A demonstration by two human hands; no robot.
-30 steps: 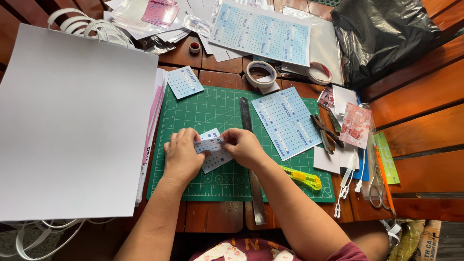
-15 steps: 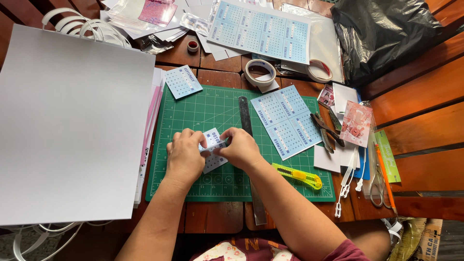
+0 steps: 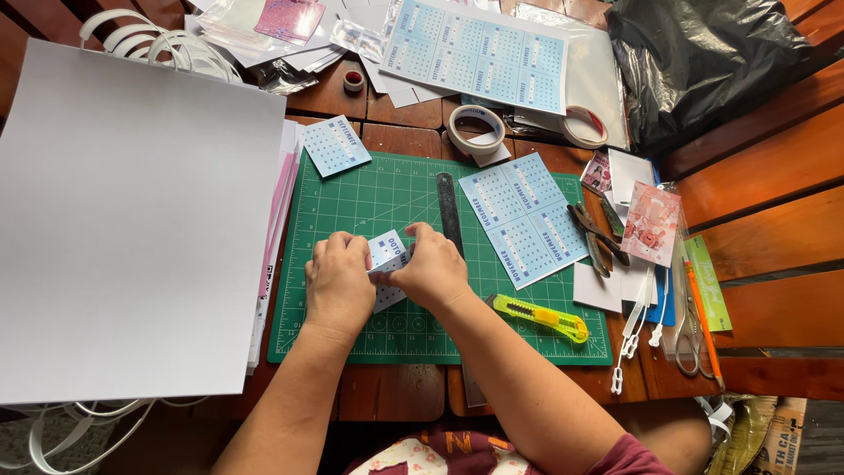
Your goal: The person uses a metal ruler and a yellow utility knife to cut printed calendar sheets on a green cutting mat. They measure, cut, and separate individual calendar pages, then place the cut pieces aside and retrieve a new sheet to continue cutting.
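Both hands meet over the middle of a green cutting mat (image 3: 378, 198). My left hand (image 3: 338, 281) and my right hand (image 3: 432, 268) pinch a small stack of pale blue calendar cards (image 3: 387, 251) between them, the top card tilted up off the mat. More of the stack shows under my left palm. A metal ruler (image 3: 449, 211) lies upright on the mat just right of my right hand. A yellow utility knife (image 3: 541, 317) rests on the mat beside my right forearm.
A large white board (image 3: 132, 220) covers the table's left. A blue calendar sheet (image 3: 523, 215) lies on the mat's right, a single card (image 3: 332, 145) at its top left. Tape rolls (image 3: 475, 129), pliers (image 3: 593, 233), scissors (image 3: 690, 308), a black bag (image 3: 703, 53) crowd the right.
My hands have stayed over the mat's middle; the fingers shifted on the small cards, lifting the top card's edge higher. Nothing else on the table moved.
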